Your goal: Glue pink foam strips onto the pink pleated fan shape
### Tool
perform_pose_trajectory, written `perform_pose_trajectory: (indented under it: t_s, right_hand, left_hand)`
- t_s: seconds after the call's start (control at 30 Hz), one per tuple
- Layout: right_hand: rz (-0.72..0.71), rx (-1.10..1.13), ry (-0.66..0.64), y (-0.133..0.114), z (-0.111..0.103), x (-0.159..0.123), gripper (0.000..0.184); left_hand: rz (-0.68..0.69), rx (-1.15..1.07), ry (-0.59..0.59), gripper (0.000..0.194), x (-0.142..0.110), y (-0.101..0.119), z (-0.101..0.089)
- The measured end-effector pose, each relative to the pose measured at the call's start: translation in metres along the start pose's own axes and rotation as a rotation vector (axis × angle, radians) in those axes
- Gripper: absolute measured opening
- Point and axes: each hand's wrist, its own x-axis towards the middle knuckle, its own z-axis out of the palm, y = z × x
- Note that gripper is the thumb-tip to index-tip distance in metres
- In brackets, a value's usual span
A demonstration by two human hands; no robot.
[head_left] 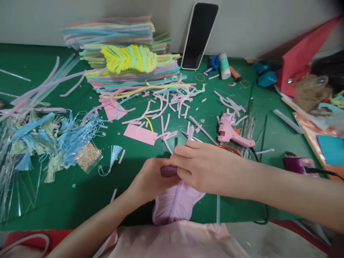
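Close to the table's front edge, my left hand (150, 179) and my right hand (206, 166) meet with closed fingers over a lilac fan-shaped fabric piece (182, 204). It has a raised rim and a straight rib down its middle. A darker purple oval part (168, 171) shows between my left thumb and my right fingers. Above my right fingers sticks up a lilac textured stem tip (191, 133); where it joins the rest is hidden by the hands. Just beyond them lie short lilac pipe cleaner cuttings (166, 138) and a pink card (140, 134).
Bundles of pipe cleaners (131, 59) and a propped phone (200, 36) stand at the back. A pink glue gun (232, 132) with its cable lies right, beside thin wires (249, 125). Blue tassels (72, 134) and a bag of golden beads (88, 156) lie left.
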Motion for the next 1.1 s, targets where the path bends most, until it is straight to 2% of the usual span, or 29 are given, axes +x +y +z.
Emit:
perform_pose_trajectory:
  t_s: [0.1, 0.23, 0.37, 0.47, 0.53, 0.63, 0.83, 0.93, 1.1]
  right_hand:
    - [-0.074, -0.029, -0.025, 0.001, 0.000, 0.005, 0.018]
    - [-0.094, -0.045, -0.076, 0.003, 0.005, 0.007, 0.015]
    - [-0.035, -0.012, -0.032, 0.012, 0.004, 0.006, 0.016]
    - [0.048, 0.111, -0.002, 0.023, -0.001, 0.001, 0.019]
    - [0.086, 0.203, -0.012, 0.027, -0.003, -0.002, 0.019]
    - [0.098, 0.269, -0.051, 0.026, -0.003, -0.004, 0.018]
    - [0.035, 0.176, -0.124, 0.019, 0.001, 0.001, 0.018]
    - [-0.005, 0.104, -0.115, 0.015, 0.000, 0.005, 0.017]
    - [-0.085, 0.020, -0.058, 0.005, 0.004, 0.013, 0.021]
  left_hand:
    - [-0.010, 0.078, 0.012, 0.021, 0.002, -0.002, 0.000]
    - [-0.012, 0.120, 0.023, 0.020, 0.003, -0.005, -0.001]
    - [-0.015, 0.077, 0.019, 0.012, 0.002, -0.005, -0.002]
    - [-0.016, 0.083, 0.025, 0.023, 0.000, -0.004, -0.002]
    - [-0.024, 0.098, 0.033, 0.026, -0.001, -0.003, -0.003]
    - [-0.048, 0.097, 0.035, 0.019, -0.001, -0.002, -0.002]
    - [-0.044, 0.026, 0.035, 0.008, 0.001, -0.002, 0.001]
    - [-0.029, 0.023, 0.018, 0.007, 0.004, -0.002, 0.002]
    - [-0.030, 0.120, 0.032, 0.023, 0.006, -0.004, 0.000]
